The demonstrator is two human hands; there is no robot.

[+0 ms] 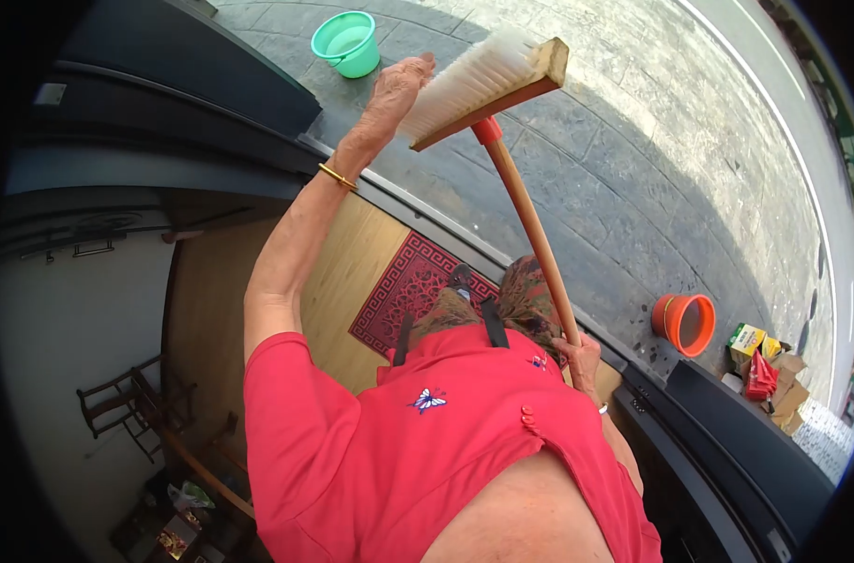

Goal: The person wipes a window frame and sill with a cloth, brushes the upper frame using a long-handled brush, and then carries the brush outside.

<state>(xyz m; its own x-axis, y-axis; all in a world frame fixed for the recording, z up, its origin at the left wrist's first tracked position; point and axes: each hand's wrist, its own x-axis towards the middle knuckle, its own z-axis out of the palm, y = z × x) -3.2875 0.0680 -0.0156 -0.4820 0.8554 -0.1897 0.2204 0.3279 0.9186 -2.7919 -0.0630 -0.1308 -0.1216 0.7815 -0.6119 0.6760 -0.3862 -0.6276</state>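
A long-handled push broom (526, 220) is held with its head up, its white bristles (469, 80) facing up and to the left. My left hand (399, 89), below a gold bangle (337, 176), is at the left end of the bristles with bent fingers closed against them. Part of those fingers is hidden. Lower down, my right hand (582, 359) is wrapped round the wooden handle near my waist.
A green bucket (357, 62) stands outside on the paving. An orange bucket (671, 324) is at the right, near cartons and a red packet (761, 377). A door track (427, 218) separates paving from wooden floor. A red patterned mat (399, 296) lies inside.
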